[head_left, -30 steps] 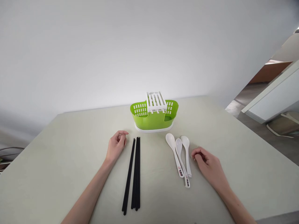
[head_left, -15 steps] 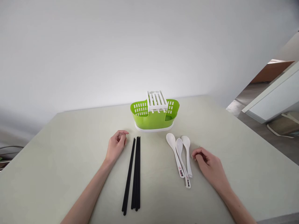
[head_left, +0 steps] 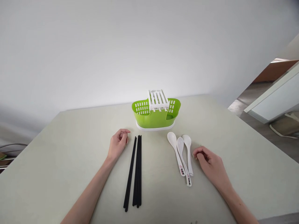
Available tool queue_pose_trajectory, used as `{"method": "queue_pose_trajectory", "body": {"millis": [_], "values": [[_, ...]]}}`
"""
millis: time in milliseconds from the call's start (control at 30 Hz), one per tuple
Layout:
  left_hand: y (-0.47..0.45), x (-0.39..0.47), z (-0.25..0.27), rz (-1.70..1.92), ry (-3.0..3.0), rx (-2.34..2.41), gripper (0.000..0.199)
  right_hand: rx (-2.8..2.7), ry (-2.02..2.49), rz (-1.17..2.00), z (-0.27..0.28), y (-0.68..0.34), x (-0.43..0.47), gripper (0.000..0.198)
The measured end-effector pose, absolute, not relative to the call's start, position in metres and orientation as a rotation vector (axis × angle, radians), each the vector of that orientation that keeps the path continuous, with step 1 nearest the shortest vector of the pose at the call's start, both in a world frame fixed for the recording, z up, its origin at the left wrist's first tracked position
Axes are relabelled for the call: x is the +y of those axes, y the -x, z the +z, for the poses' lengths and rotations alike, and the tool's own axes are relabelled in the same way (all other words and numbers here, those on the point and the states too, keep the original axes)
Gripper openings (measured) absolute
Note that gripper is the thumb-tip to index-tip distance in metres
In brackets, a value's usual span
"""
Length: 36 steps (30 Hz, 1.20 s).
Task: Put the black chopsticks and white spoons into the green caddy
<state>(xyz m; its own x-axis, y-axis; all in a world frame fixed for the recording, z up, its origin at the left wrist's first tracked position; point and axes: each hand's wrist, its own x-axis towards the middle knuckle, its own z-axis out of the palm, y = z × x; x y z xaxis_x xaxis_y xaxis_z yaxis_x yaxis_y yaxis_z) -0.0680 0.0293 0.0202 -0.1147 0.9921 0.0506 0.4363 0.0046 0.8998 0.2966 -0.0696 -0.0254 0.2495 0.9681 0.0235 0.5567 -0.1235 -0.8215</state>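
My left hand [head_left: 118, 144] rests on the pale table [head_left: 58, 155], fingers loosely curled, holding nothing, just left of several black chopsticks [head_left: 135, 171] lying side by side. My right hand [head_left: 209, 163] rests on the table too, fingers curled and empty, just right of three white spoons [head_left: 182, 154] lying together with bowls pointing away. Behind them stands a green slotted cutlery basket [head_left: 156, 116] with a white slotted insert [head_left: 158, 98] on top and a white base.
A plain white wall stands behind the table. To the right, past the table's edge, are a floor, a white panel [head_left: 273, 96] and a cushion-like object [head_left: 283, 127]. A wire thing [head_left: 9, 152] shows at the far left.
Both hands stay where they were. The view has shifted slightly, so everything sits a little to the right and higher.
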Motion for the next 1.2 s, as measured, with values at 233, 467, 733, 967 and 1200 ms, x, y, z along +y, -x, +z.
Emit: {"method": "queue_pose_trajectory", "body": {"millis": [233,467,733,967,1200], "values": [[0.0689,0.0283,0.0187,1.089,-1.488,1.619,0.020,-1.408,1.776,0.706,-0.0289,-0.2984,-0.0692,0.021],[0.0683,0.0269,0.0199,1.097,-1.484,1.622,0.020,-1.408,1.764,0.690,-0.0286,-0.2971,-0.0698,0.021],[0.0679,0.0257,0.0209,1.083,-1.489,1.624,0.020,-1.411,1.794,0.694,-0.0281,-0.2976,-0.0699,0.022],[0.0688,0.0264,0.0190,1.070,-1.501,1.634,0.021,-1.418,1.808,0.686,-0.0301,-0.2981,-0.0701,0.021],[0.0672,0.0251,0.0194,1.044,-1.519,1.639,0.022,-1.421,1.838,0.685,-0.0318,-0.3002,-0.0709,0.021]]}}
